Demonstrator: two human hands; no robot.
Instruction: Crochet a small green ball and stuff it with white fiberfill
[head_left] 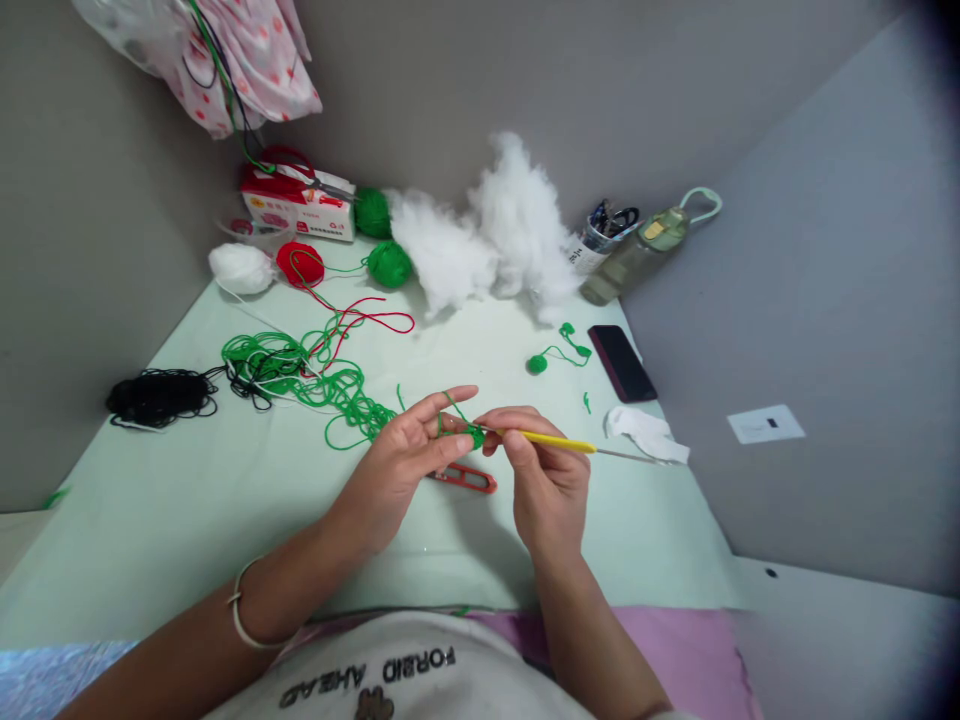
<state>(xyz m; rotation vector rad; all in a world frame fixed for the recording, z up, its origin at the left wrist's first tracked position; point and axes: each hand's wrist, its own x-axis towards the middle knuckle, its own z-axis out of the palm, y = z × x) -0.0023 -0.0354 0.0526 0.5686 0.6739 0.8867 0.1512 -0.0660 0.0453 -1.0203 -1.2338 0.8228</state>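
My left hand (405, 450) pinches a small green crochet piece (475, 436) between thumb and fingers, its index finger stretched out with green yarn looped round it. In my right hand (551, 480) is a crochet hook with a yellow handle (559, 441), held like a pencil. The hook's tip meets the green piece, and its grey shaft end sticks out to the right. Beneath the hands lies a pair of orange thread snips (469, 478), partly hidden by my left hand. Loose green yarn (349, 395) trails in a tangle to the left of that hand.
Black yarn (161, 397), a white ball (241, 268), a red ball (300, 265) and green balls (388, 264) sit left and back. White stuffing (517, 225), a bottle (637, 255) and a pen cup (596, 242) stand behind. A phone (622, 362) and white tissue (646, 434) lie right.
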